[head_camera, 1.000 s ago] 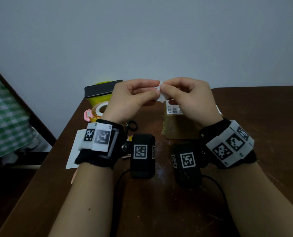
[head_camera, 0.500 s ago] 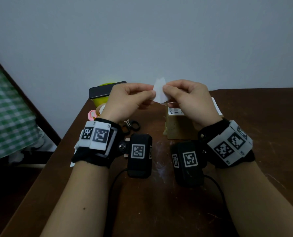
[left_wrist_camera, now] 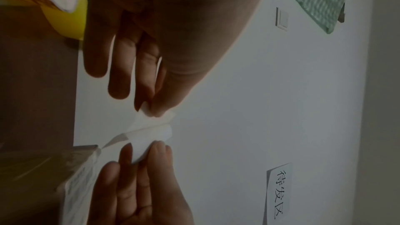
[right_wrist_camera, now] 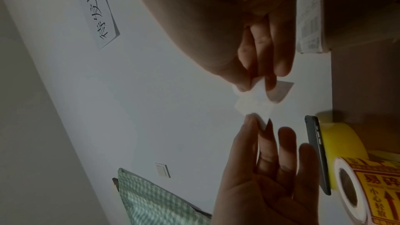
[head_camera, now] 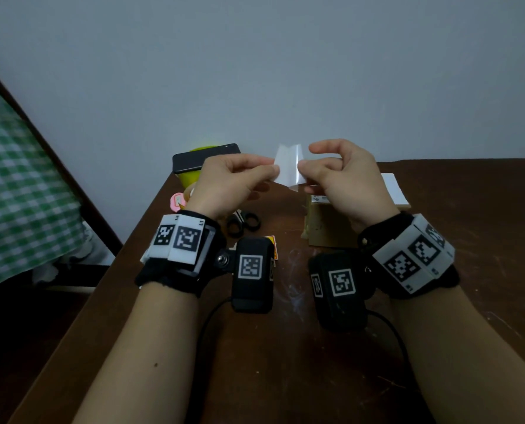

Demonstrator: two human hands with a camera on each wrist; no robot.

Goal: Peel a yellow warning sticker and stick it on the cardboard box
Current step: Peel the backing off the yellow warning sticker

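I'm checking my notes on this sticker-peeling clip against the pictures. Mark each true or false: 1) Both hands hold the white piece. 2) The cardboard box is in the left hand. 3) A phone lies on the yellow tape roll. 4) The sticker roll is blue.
1) True: the left hand and the right hand each pinch the white piece.
2) False: the cardboard box sits on the table.
3) True: the phone lies on the yellow tape roll.
4) False: the sticker roll is yellow with red print.

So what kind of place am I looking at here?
Probably a small packing or shipping corner in a plain room. A roll of yellow warning stickers lies on a dark wooden table, beside a cardboard box bearing a barcode label, and a paper sign hangs on the wall.
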